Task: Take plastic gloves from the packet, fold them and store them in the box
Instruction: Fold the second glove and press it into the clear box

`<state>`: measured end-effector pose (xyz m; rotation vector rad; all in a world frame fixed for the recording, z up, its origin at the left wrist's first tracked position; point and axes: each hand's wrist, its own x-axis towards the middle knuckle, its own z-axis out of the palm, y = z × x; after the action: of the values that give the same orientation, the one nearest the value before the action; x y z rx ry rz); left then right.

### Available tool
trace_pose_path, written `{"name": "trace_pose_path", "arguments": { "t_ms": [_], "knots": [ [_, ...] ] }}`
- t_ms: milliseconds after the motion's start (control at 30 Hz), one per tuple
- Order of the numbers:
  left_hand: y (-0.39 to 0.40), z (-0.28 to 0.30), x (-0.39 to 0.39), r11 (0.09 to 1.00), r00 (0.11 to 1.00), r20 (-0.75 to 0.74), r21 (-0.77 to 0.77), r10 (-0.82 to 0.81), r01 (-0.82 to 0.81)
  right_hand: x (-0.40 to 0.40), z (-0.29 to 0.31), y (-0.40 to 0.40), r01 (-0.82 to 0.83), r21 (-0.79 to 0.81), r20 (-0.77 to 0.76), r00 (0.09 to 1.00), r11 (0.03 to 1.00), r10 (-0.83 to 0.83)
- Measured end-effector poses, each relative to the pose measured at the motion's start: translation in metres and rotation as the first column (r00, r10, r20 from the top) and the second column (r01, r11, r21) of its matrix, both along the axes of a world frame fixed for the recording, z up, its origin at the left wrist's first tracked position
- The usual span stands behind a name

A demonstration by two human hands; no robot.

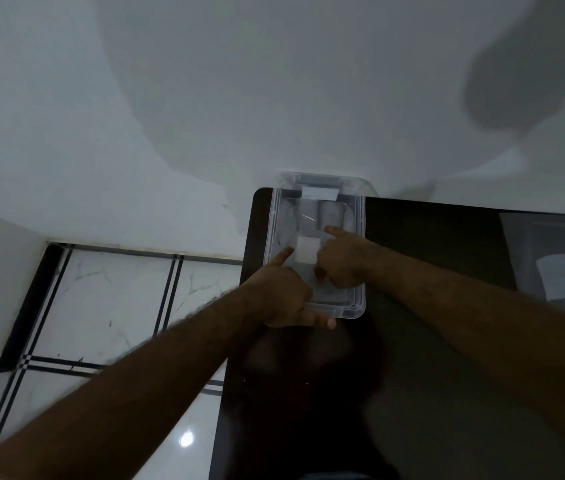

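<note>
A clear plastic box (360, 216) stands at the far left corner of a dark table (430, 258), against the wall. Inside it lies a small folded white glove (306, 250), with other pale folded pieces behind it. My left hand (283, 292) reaches in from the left, index finger touching the glove's left edge. My right hand (345, 259) is over the box on the glove's right side, index finger extended, other fingers curled down at the glove's edge. Both hands press at the folded glove between them. The glove packet is not clearly visible.
A white wall (205, 98) rises right behind the box. Left of the table is a white tiled floor (108, 299) with dark lines. A pale, glossy reflection (558, 258) shows on the table at the far right.
</note>
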<state>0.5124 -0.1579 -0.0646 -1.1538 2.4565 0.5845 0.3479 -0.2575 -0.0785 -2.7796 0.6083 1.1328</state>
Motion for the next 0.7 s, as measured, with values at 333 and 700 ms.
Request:
{"name": "trace_pose_path", "arguments": {
  "t_ms": [333,700],
  "knots": [
    [-0.068,0.018,0.018,0.99,0.961,0.269,-0.136,0.057,-0.02,-0.004,0.027,-0.002,0.176,-0.02,0.023,0.984,0.984,-0.176],
    [-0.039,0.046,0.023,0.949,0.965,0.24,-0.314,0.108,-0.028,-0.025,0.054,0.017,0.161,-0.091,0.114,0.982,0.983,-0.15]
  ]
}}
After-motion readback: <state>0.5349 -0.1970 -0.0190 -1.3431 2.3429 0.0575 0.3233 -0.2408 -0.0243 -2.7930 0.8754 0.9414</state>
